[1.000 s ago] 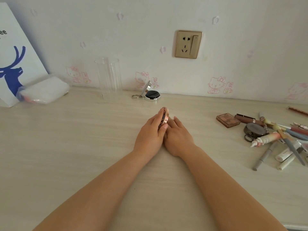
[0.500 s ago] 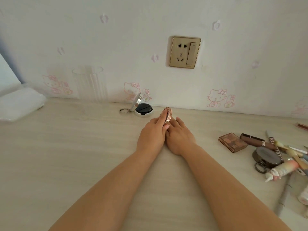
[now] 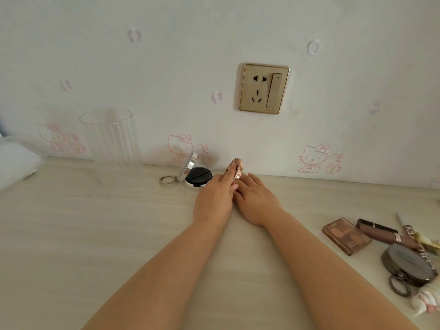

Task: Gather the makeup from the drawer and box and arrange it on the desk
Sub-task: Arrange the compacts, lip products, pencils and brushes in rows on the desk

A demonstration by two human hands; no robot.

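A round rose-gold compact [image 3: 234, 168] stands on edge near the wall, its lid raised. My left hand [image 3: 215, 198] holds the lid with its fingers, and my right hand [image 3: 256, 201] lies flat beside it, fingers at the compact's base. Just left of them an open silver compact [image 3: 196, 175] with a black insert and a key ring rests on the desk. At the right edge lie a brown eyeshadow palette [image 3: 346, 235], a brown lipstick tube [image 3: 383, 233], a dark round compact [image 3: 408, 265] with a ring, and parts of other tubes.
A clear ribbed glass cup [image 3: 110, 139] stands at the back left against the wall. A white soft packet [image 3: 14, 163] lies at the far left edge. A gold wall socket [image 3: 263, 89] is above the hands. The desk [image 3: 95, 234] is pale wood.
Both hands with the rose-gold compact have moved farther toward the wall, now beside the open silver compact. The view has shifted right and forward, so the deer bag has left the frame.
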